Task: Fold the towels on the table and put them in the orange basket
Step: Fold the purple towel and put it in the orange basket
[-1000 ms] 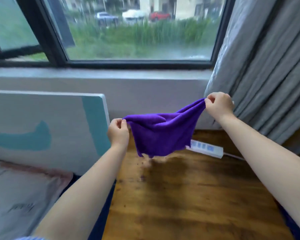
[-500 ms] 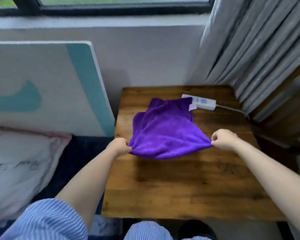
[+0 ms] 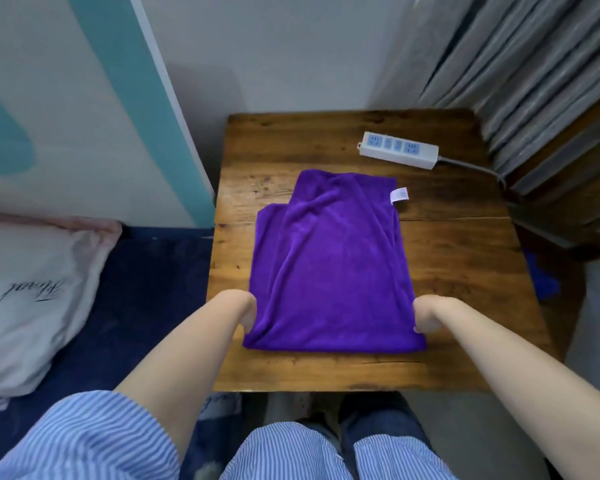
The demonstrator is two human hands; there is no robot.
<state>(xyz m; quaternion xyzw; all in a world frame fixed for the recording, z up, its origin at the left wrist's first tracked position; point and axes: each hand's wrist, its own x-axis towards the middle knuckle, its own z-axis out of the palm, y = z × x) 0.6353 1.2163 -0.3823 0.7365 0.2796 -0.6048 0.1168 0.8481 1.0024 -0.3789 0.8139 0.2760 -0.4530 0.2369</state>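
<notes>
A purple towel [image 3: 329,265] lies spread on the small wooden table [image 3: 465,271], a white label at its far right corner. Its far left part is wrinkled and doubled over. My left hand [image 3: 246,311] grips the towel's near left edge, fingers curled down into the cloth. My right hand [image 3: 426,315] grips the near right edge the same way. Both hands are low, at the table top. No orange basket is in view.
A white power strip [image 3: 399,150] with a grey cable lies at the table's far right. Grey curtains [image 3: 520,64] hang behind it. A board with teal shapes [image 3: 84,98] leans at the left, above a pale pillow [image 3: 32,289]. Something blue [image 3: 541,275] lies beyond the table's right edge.
The towel was held up in the air by two corners; both hands have brought it down toward me and laid it flat on the table. The view has tilted downward.
</notes>
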